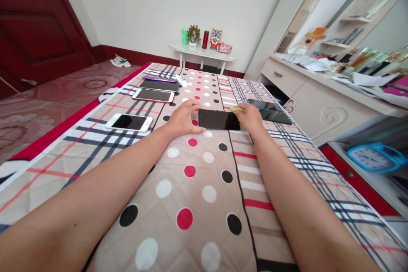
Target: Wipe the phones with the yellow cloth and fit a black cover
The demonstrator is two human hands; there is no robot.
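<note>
The left hand (184,118) lies on the quilt (204,187), fingers curled loosely, its thumb and fingertips touching the left end of a black phone (219,119). It steadies the phone rather than clasping it. The right hand (250,117) rests on the phone's right end, closed around a small yellowish thing (237,110) that pokes out toward the screen; what it is cannot be told. The black phone lies flat, screen up, crosswise between the two hands, on the dotted middle strip of the quilt, far out at arm's reach.

Just behind the right hand two more dark phones (270,110) lie side by side on the plaid strip. To the left, well apart from the hands, a white phone (129,122) lies flat, and beyond it a pink-edged phone (153,95), a dark phone (159,86) and a purple one (158,79) in a row running away. A small white object (181,80) lies near them.

Past the quilt stands a white side table (204,53) with a plant, bottles and a bright figure. A dresser (318,93) runs along the right, strewn with papers, and a blue clock (371,157) lies below it. A dark red door (35,29) fills the left.
</note>
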